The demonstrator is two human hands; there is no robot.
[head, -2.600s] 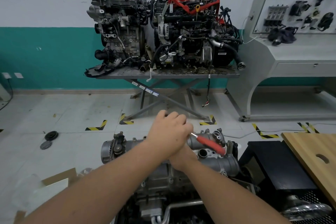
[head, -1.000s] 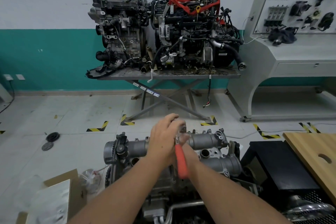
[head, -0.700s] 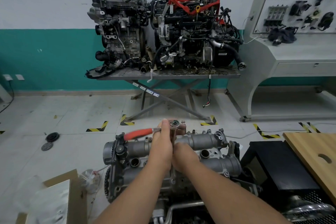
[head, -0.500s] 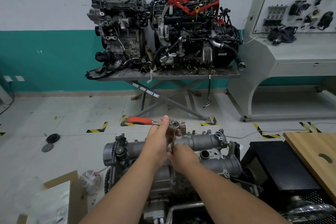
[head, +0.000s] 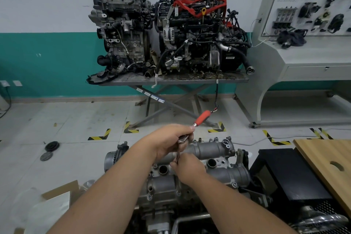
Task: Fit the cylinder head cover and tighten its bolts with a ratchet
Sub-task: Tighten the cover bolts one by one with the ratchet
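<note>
Right at the bottom centre sits the grey cast-metal cylinder head cover [head: 214, 159], lying on top of the near engine: two rounded tube-like housings run side by side across it, round dark bores open between them, and small bolt heads dot its flange. One ratchet with a red grip and steel shank [head: 201, 118] is in play, its handle pointing up and to the right, away from the person, its chrome head tucked under the left hand [head: 171, 141], whose fingers are curled over that head. From there a thin steel extension bar [head: 178, 155] drops straight down to the cover. The right hand [head: 187, 168] is lower, fingers bunched around the bottom of that bar, pinching it where it meets the cover; the bolt itself is hidden under the fingers. Count the rest: two complete dark engines [head: 167, 32] stand side by side on one grey scissor-leg metal table [head: 174, 81] against the teal-and-white wall, the right one draped with a red strap. One pale grey console with a parts display board [head: 303, 53] stands at the right. One light wooden board with an oval hole [head: 330, 159] lies at the right edge, and two round black discs [head: 49, 151] lie on the floor at left.
</note>
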